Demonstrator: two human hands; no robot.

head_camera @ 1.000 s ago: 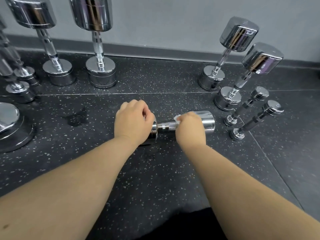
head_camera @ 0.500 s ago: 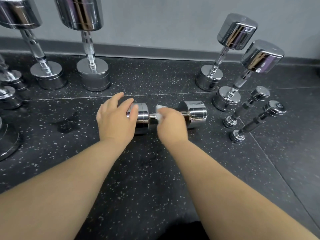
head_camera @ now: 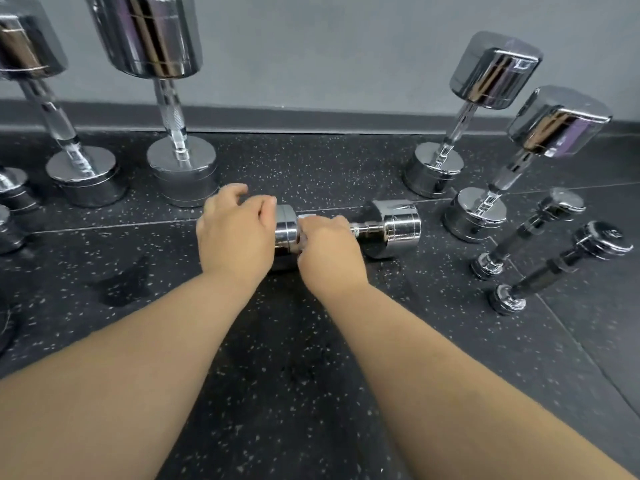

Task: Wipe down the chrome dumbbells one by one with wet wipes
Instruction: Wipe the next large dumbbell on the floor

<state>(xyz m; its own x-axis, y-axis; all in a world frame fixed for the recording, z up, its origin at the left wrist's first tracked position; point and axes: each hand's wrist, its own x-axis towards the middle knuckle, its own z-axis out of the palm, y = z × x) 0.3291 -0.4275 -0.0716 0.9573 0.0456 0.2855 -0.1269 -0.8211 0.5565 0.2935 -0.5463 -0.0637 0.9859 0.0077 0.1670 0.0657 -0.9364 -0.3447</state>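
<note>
Lying sideways on the floor (head_camera: 311, 375), the dumbbell (head_camera: 394, 226) is steadied, probably against rolling, by the left hand (head_camera: 235, 233), fingers curled over one end, while the right hand (head_camera: 329, 252) fingers clamp a wet wipe (head_camera: 305, 217) round its handle.

Chrome dumbbell (head_camera: 394, 226) lying on its side on floor (head_camera: 311, 358), handle left-right; right head bare and shiny, left head partly under left hand (head_camera: 235, 233); white wipe (head_camera: 305, 217) on handle beneath right hand (head_camera: 329, 251), only edge showing.
</note>
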